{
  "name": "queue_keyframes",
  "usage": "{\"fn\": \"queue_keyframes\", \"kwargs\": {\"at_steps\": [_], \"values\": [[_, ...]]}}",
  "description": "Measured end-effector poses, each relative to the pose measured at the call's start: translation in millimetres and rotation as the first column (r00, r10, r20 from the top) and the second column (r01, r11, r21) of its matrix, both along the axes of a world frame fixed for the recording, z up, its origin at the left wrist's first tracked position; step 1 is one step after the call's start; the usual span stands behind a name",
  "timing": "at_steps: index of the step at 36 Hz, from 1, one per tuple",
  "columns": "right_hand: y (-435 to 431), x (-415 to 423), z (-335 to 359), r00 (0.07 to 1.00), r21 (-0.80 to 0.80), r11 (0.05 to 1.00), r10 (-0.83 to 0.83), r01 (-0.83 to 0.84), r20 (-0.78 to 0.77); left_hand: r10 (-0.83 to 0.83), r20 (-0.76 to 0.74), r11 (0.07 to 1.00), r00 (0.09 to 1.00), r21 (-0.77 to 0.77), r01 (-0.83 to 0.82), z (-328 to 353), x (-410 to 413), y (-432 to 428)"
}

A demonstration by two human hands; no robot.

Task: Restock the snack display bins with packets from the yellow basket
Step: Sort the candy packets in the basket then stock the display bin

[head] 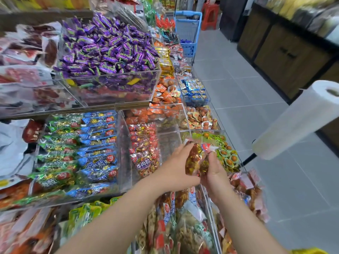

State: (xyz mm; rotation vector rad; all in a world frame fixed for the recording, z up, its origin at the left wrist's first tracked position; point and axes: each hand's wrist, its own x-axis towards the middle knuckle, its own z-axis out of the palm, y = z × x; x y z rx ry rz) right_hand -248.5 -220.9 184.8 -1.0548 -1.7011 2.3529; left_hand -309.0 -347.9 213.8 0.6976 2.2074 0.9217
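**Step in hand:** placing one packet into the display.

**Task item:** A packet (196,160) of brown pieces in clear wrap, with a red-and-white header, is held in the air above the clear acrylic bins. It hangs between the bin of red packets (145,149) and the bin of green-rimmed egg snacks (227,154), and touches neither.

**Left hand (174,167):** The grip is closed round the packet's left side, with the fingers curled over its upper edge.

**Right hand (214,173):** The grip pinches the packet's lower right side, fingers curled against it.

**Supply:** The yellow basket (308,251) shows only as a sliver at the bottom right edge. Its contents cannot be seen.

**Judgement:** The clear compartment (169,142) just beyond the hands looks nearly bare and is the likely destination, though this is not certain. The printing on the held packet is too blurred to match it to neighbouring stock.

**Next move calls for:**
- Carry the packet forward over the acrylic divider.
- Lower it flat, with the header lined up as in the adjoining row.
- Loosen both grips only once it rests in the compartment.
- Keep the right arm away from the paper roll (300,118), which juts out on that side.
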Motion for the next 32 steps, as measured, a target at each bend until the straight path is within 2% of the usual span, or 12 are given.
{"fn": "queue_keyframes", "kwargs": {"at_steps": [3, 5, 7, 10, 12, 15, 21, 25, 27, 29, 32], "values": [[2.8, 4.4, -7.2, 1.0, 0.016, 1.0, -0.022, 0.022, 0.009, 0.096, 0.234, 0.991, 0.967, 0.067, -0.114, 5.3, -13.2, -8.6], [1.6, 6.4, -10.3, 1.0, 0.052, 0.999, -0.013, 0.013, 0.002, 0.153, 0.335, 0.981, 0.93, 0.064, -0.184, 7.3, -23.1, -12.9], [-0.9, 7.7, -11.2, 1.0, 0.104, 0.995, 0.008, -0.007, -0.012, 0.172, 0.409, 0.971, 0.896, 0.083, -0.224, 7.5, -30.6, -14.6], [-2.9, 6.2, -10.2, 0.999, 0.122, 0.992, 0.022, -0.018, -0.03, 0.212, 0.438, 0.962, 0.874, 0.067, -0.266, 7.1, -41.8, -14.7], [-1.3, 4.5, -12.3, 1.0, 0.115, 0.993, 0.01, -0.008, -0.013, 0.231, 0.415, 0.964, 0.88, 0.023, -0.264, 6.6, -52.0, -14.8], [1.2, 4.4, -13.9, 1.0, 0.105, 0.994, -0.005, 0.002, 0.026, 0.255, 0.258, 0.967, 0.932, -0.08, -0.243, 5.6, -66.6, -13.8], [4.5, 7.5, -15.5, 0.996, 0.21, 0.975, 0.054, -0.066, 0.065, 0.274, 0.339, 0.962, 0.9, -0.104, -0.253, -9.6, -69.6, -6.0], [12.9, 7.9, -19.9, 0.999, 0.074, 0.997, -0.025, 0.022, 0.036, 0.391, 0.351, 0.918, 0.851, -0.089, -0.386, -17.9, -83.2, -6.9], [18.2, 7.4, -21.8, 0.997, 0.005, 0.998, -0.067, 0.066, 0.048, 0.435, 0.33, 0.9, 0.838, -0.137, -0.413, -16.8, -95.0, -11.8], [22.8, 6.7, -25.1, 0.994, -0.068, 0.992, -0.104, 0.107, 0.046, 0.402, 0.235, 0.906, 0.885, -0.245, -0.346, -13.8, -106.2, -17.0], [26.1, 6.7, -29.3, 0.991, -0.07, 0.99, -0.12, 0.123, 0.053, 0.165, 0.061, 0.905, 0.984, -0.406, -0.127, -19.6, -118.5, -21.3]]}}
